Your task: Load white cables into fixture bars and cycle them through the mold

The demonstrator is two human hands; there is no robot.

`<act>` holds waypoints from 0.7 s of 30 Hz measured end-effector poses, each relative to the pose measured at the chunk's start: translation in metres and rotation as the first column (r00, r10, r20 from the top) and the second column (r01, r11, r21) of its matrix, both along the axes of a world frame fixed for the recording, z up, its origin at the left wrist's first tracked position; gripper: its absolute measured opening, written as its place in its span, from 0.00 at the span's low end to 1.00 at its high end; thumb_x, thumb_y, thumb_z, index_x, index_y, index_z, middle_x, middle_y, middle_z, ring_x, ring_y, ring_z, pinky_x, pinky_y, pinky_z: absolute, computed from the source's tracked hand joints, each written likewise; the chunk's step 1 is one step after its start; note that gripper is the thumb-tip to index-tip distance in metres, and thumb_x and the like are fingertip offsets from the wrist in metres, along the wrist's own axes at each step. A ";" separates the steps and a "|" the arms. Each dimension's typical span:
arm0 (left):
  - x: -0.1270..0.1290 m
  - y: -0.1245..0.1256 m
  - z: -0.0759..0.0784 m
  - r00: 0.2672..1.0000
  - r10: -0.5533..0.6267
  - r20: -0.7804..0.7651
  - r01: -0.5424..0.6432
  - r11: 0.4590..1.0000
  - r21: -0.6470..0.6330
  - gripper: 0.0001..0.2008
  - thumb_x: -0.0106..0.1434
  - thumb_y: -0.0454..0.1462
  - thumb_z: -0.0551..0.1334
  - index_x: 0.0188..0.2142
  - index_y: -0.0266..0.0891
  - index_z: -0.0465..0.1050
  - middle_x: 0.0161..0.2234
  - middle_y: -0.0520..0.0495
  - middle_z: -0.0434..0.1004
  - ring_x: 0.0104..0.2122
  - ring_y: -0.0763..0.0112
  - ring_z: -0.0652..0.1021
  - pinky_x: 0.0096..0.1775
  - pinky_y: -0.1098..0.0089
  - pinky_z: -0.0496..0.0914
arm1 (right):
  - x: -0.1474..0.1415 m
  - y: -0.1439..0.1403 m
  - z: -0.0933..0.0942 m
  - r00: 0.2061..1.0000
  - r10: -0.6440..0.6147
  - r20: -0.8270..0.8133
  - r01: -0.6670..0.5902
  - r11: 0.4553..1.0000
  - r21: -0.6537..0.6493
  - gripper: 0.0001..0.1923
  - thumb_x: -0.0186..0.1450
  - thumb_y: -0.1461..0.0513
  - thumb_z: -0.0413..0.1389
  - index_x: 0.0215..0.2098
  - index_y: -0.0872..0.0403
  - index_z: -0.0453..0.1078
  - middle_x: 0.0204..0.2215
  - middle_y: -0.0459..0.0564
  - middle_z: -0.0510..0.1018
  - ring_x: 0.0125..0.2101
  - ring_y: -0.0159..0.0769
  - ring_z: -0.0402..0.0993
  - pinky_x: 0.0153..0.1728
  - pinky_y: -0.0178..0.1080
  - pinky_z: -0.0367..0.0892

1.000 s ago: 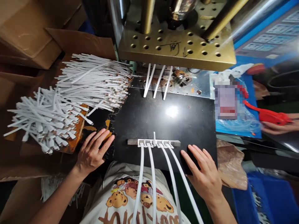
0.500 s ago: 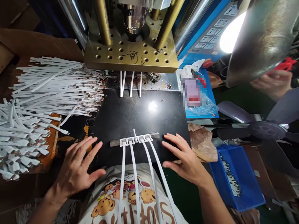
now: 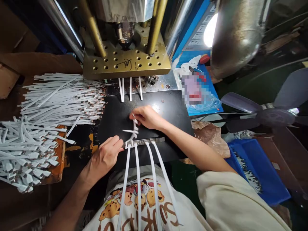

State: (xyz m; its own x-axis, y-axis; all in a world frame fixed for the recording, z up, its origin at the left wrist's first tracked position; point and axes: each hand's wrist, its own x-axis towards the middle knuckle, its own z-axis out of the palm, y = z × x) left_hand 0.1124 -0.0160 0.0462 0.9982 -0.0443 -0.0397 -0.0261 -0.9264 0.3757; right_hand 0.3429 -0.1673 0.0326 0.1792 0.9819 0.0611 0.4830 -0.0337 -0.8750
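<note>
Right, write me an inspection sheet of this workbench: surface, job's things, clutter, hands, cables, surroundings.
Surface: black work plate, glossy, in front of the brass press block.
Job's things: metal bar lying across the plate; white moulded runner lifted off its left end.
Clutter: heaps of white cable pieces at left; crumpled brown paper at right.
Hands: left hand at the bar's left end; right hand pinches the runner's top.
Cables: four white cables run from the bar toward the person; four more hang out from under the press block.
Surroundings: lamp, fan, blue bin, cardboard boxes.
</note>
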 end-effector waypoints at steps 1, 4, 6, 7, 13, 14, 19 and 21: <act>0.000 0.000 0.000 1.000 -0.001 0.007 0.001 1.000 0.009 0.07 0.71 0.30 0.54 0.40 0.39 0.69 0.33 0.50 0.67 0.35 0.67 0.73 0.38 0.66 0.67 | 0.001 0.014 -0.003 0.990 -0.135 -0.048 0.136 0.990 0.021 0.13 0.65 0.73 0.49 0.33 0.55 0.73 0.24 0.43 0.75 0.22 0.28 0.74 0.26 0.30 0.68; -0.001 0.001 -0.002 0.999 -0.001 0.037 0.000 1.000 0.027 0.05 0.72 0.32 0.55 0.43 0.39 0.69 0.35 0.49 0.68 0.36 0.67 0.74 0.39 0.66 0.68 | 0.010 0.017 -0.012 0.867 -0.457 -0.198 0.477 0.876 0.066 0.09 0.63 0.70 0.48 0.32 0.55 0.69 0.27 0.44 0.74 0.24 0.30 0.76 0.27 0.30 0.70; -0.003 0.003 -0.008 0.995 -0.009 0.096 0.006 1.000 0.029 0.05 0.72 0.33 0.56 0.44 0.39 0.69 0.35 0.49 0.68 0.37 0.67 0.75 0.40 0.67 0.68 | 0.020 -0.021 -0.018 0.764 -0.602 -0.233 0.628 0.776 0.056 0.06 0.64 0.64 0.51 0.34 0.54 0.69 0.29 0.45 0.76 0.27 0.33 0.78 0.28 0.32 0.72; -0.004 0.005 -0.012 0.989 -0.013 0.144 0.009 1.000 0.028 0.05 0.72 0.33 0.57 0.45 0.38 0.70 0.35 0.49 0.68 0.36 0.67 0.75 0.40 0.67 0.69 | 0.024 -0.050 -0.021 0.683 -0.702 -0.203 0.721 0.692 0.032 0.07 0.64 0.62 0.52 0.36 0.55 0.70 0.31 0.47 0.77 0.28 0.35 0.79 0.29 0.34 0.73; -0.006 0.005 -0.027 0.927 0.033 0.374 -0.019 0.999 -0.041 0.13 0.69 0.35 0.62 0.52 0.37 0.73 0.33 0.51 0.68 0.29 0.74 0.74 0.37 0.71 0.69 | 0.016 -0.234 -0.027 -0.017 -0.904 0.428 0.994 -0.060 -0.087 0.19 0.65 0.62 0.48 0.48 0.63 0.73 0.41 0.64 0.79 0.38 0.48 0.80 0.41 0.48 0.76; -0.005 0.003 -0.026 0.914 0.049 0.402 -0.034 0.998 -0.045 0.14 0.68 0.35 0.63 0.53 0.38 0.73 0.33 0.50 0.69 0.29 0.74 0.74 0.37 0.71 0.69 | 0.010 -0.249 -0.028 -0.041 -0.881 0.472 0.992 -0.093 -0.087 0.19 0.64 0.63 0.49 0.48 0.65 0.73 0.42 0.68 0.79 0.41 0.53 0.80 0.45 0.53 0.74; -0.005 -0.016 -0.013 0.832 -0.014 0.555 0.071 0.994 -0.082 0.20 0.65 0.30 0.65 0.57 0.39 0.73 0.39 0.46 0.75 0.32 0.73 0.77 0.39 0.72 0.71 | -0.029 -0.222 -0.024 0.172 -0.836 0.522 0.978 0.206 0.008 0.16 0.66 0.64 0.53 0.48 0.61 0.76 0.52 0.67 0.76 0.55 0.55 0.72 0.59 0.57 0.63; -0.003 -0.026 -0.011 0.845 -0.031 0.533 0.123 0.983 -0.138 0.19 0.68 0.30 0.62 0.57 0.42 0.72 0.39 0.47 0.77 0.33 0.75 0.78 0.38 0.74 0.71 | -0.048 -0.180 -0.019 0.533 -0.723 0.438 0.774 0.627 0.092 0.15 0.69 0.64 0.54 0.52 0.54 0.76 0.54 0.60 0.76 0.55 0.48 0.72 0.57 0.50 0.67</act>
